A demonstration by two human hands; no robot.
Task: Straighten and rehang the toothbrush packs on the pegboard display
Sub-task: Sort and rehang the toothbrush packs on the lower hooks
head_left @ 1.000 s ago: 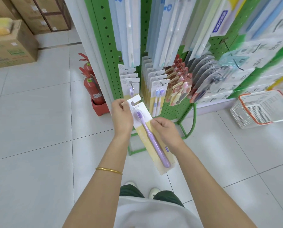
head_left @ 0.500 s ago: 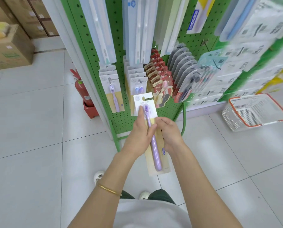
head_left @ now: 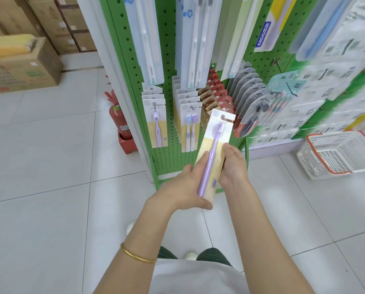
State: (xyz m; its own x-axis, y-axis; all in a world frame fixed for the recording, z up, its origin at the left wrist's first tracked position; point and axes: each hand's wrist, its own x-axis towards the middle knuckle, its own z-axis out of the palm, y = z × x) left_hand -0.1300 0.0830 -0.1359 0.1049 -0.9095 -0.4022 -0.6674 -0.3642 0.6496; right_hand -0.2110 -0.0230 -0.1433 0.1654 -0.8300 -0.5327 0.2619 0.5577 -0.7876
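Right, both hands are on one toothbrush pack (head_left: 214, 149), a long flat card, white at the top and pale yellow below, with a lilac brush sealed under clear plastic. It sits off any hook, held up in front of the lower part of the green pegboard (head_left: 168, 49), tilted so its notched hang-tab end leans up and to the right. The left hand (head_left: 183, 187) cups the bottom end, fingers (head_left: 198, 203) curled under the card and thumb laid along its left edge. The right hand (head_left: 233, 164) grips the right edge, thumb pressed on the front. A thin gold bangle (head_left: 134, 254) circles the left wrist. Behind, matching lilac packs (head_left: 156, 119) hang in a neat stack on a metal peg, twin-brush packs (head_left: 190, 122) just beside them, then glossy red packs (head_left: 217, 96) and grey blister packs (head_left: 247, 92) fanned out. A red fire extinguisher (head_left: 117, 117) stands on the shiny tiled floor (head_left: 50, 166) at the left, and a white mesh basket (head_left: 338, 153) with orange trim lies at the right.
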